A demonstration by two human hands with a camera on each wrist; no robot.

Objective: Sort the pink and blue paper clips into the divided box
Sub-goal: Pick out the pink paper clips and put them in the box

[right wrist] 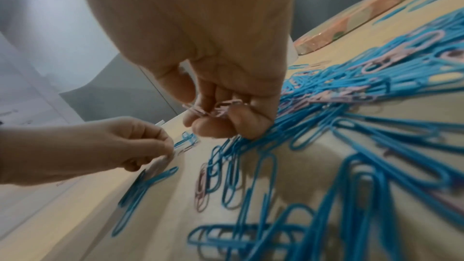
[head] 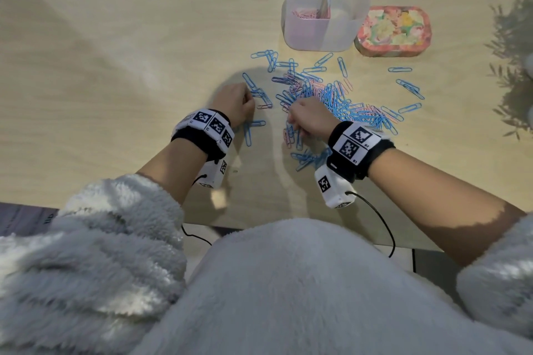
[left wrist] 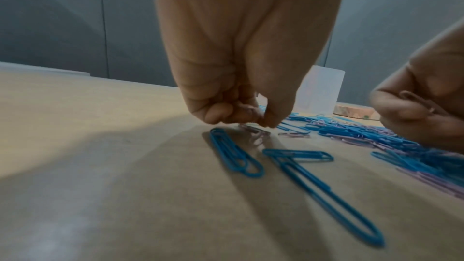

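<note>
Left hand [head: 235, 102] down at the near-left edge of the scatter, grip narrow, fingertips [left wrist: 270, 122] pinched onto small pink paper clips [left wrist: 253, 130] right at the pale wooden bench [head: 115, 66]. Two long blue wire paper clips [left wrist: 236, 152] just short of that pinch, flat on the wood. Right hand [head: 310, 119] curled, grip closed round a small bunch of pink clips [right wrist: 216, 109], little finger brushing the edge of the mixed pile of blue and pink paper clips [head: 340, 101]. Pile mostly blue, pink ones threaded through it, loose strays fanned out to the far side and right.

Beyond the pile, the translucent plastic divided box [head: 324, 11], upright, a pink-edged partition down its middle. Pink clips heaped in the left compartment; right compartment hard to read through the frosted wall. Just beside the box on its right, touching or nearly so, a low floral-print tin [head: 393, 30], lid on.

Left hand's held clips blurred in the wrist view, count impossible to tell. Both forearms in fluffy grey sleeves, wrist bands with black-and-white markers. Leafy shadow at the right edge, cut off.
</note>
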